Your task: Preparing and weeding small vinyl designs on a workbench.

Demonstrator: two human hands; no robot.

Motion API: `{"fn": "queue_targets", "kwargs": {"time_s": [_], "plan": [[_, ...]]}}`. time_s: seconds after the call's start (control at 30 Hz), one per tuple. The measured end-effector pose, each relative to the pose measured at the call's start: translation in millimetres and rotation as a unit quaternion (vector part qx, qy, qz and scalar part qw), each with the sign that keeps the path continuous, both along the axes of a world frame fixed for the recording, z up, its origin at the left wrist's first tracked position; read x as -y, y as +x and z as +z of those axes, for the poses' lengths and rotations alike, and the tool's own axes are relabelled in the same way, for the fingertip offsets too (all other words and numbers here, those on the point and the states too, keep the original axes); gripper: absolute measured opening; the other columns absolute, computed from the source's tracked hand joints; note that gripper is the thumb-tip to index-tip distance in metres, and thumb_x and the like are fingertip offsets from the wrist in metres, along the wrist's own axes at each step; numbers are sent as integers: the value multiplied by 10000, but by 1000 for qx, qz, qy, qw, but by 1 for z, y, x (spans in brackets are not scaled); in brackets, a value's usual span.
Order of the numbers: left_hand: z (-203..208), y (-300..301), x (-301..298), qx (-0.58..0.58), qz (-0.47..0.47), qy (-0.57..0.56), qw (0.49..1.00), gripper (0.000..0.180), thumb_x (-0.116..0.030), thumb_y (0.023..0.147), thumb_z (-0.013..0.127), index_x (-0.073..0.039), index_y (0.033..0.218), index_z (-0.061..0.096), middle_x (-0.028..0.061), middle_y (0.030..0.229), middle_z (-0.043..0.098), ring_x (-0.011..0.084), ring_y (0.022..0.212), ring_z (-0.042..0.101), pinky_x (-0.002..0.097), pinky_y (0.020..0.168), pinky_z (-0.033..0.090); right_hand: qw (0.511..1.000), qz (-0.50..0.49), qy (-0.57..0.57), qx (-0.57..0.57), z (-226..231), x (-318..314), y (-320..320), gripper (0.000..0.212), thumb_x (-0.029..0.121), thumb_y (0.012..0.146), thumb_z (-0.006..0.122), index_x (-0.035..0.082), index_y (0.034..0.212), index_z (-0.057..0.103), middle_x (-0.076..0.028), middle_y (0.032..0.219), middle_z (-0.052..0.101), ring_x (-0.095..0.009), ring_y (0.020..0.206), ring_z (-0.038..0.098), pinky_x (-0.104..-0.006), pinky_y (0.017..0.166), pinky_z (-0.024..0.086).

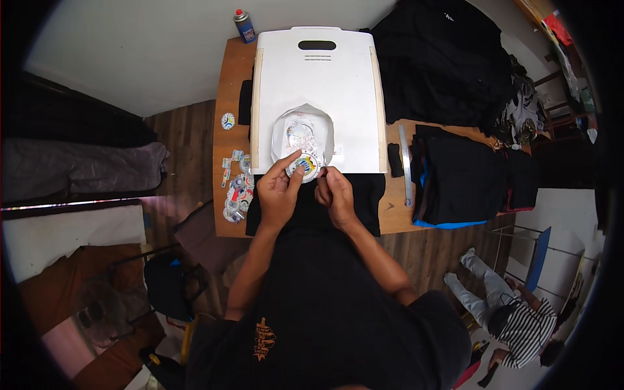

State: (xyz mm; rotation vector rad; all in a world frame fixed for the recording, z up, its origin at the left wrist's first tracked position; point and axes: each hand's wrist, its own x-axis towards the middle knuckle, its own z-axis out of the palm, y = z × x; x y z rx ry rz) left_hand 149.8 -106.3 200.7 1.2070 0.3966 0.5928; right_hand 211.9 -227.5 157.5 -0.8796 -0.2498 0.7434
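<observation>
Round printed sticker (304, 166) pinched in left hand (278, 193), right hand (336, 195) fingertips closed at its edge

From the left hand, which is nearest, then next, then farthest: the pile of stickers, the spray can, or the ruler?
1. Pile of stickers, just left of the left hand.
2. Ruler, off to the right.
3. Spray can, at the table's far edge.
</observation>
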Motion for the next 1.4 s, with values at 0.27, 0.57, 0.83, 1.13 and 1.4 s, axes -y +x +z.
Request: {"fn": "queue_targets", "kwargs": {"time_s": [0.27,0.57,0.83,1.13,1.4], "plan": [[4,-4,-6,-23,-19,16,999,327,12,963,581,86,1282,575,131,1147,647,98,984,608,205,840,486,997,52,-40,44,-12,11,0,362,352,1076,384,36,1009,547,53,578,322,-44,491,256,-222,478,251],[6,-2,-6,-14,-19,8,1000,312,3,963,583,82,1265,593,120,1128,655,86,961,604,199,826,481,997,70,-24,30,-12,12,-3,351,349,1072,400,46,961,537,53,576,322,-47,490,263,-226,482,253],[6,-3,-6,-27,-29,20,999,308,16,962,570,85,1262,596,120,1132,655,89,956,608,202,822,484,997,71,-19,28,-9,12,-2,351,343,1071,402,46,939,531,52,574,320,-50,482,258,-230,482,256],[5,-3,-6,-23,-36,19,999,306,32,958,563,89,1257,598,141,1168,654,106,1008,615,215,864,488,997,69,-26,27,-11,11,1,351,342,1069,411,50,914,528,52,566,310,-53,474,252,-233,482,249],[2,-2,-6,-29,-32,16,999,292,35,956,567,84,1240,611,135,1160,657,110,995,618,214,857,489,997,70,-24,27,-9,11,1,360,351,1069,408,51,908,524,54,561,301,-52,468,245,-235,480,245]]}}
